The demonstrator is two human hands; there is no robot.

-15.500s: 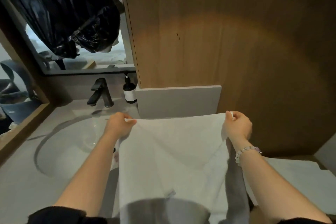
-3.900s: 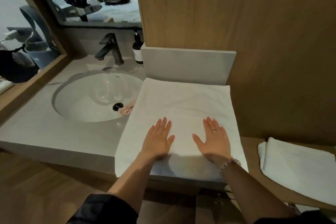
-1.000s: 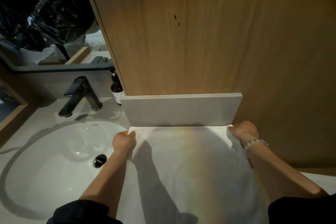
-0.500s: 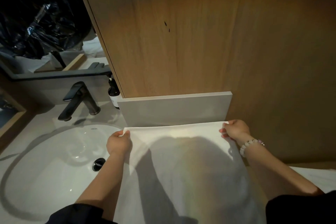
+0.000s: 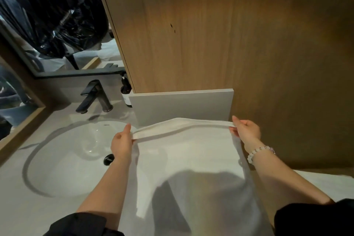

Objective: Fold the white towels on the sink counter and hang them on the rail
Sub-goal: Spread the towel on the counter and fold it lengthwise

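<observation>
I have both hands pinching. My left hand [image 5: 121, 143] nips the far left corner of the white terry towel [image 5: 191, 155] between thumb and fingers, and my right hand [image 5: 246, 130] nips the far right corner. This stretches the doubled far edge between them, lifted just off the pale grey sink counter [image 5: 19, 207]. Gripping at the corners, I judge, keeps the layers matched for the next fold. The rest of the towel lies on the counter, right of the round white basin [image 5: 67, 159] and near the grey upstand panel [image 5: 182, 105]. A second folded white towel [image 5: 325, 184] waits at the right. No rail is in view.
</observation>
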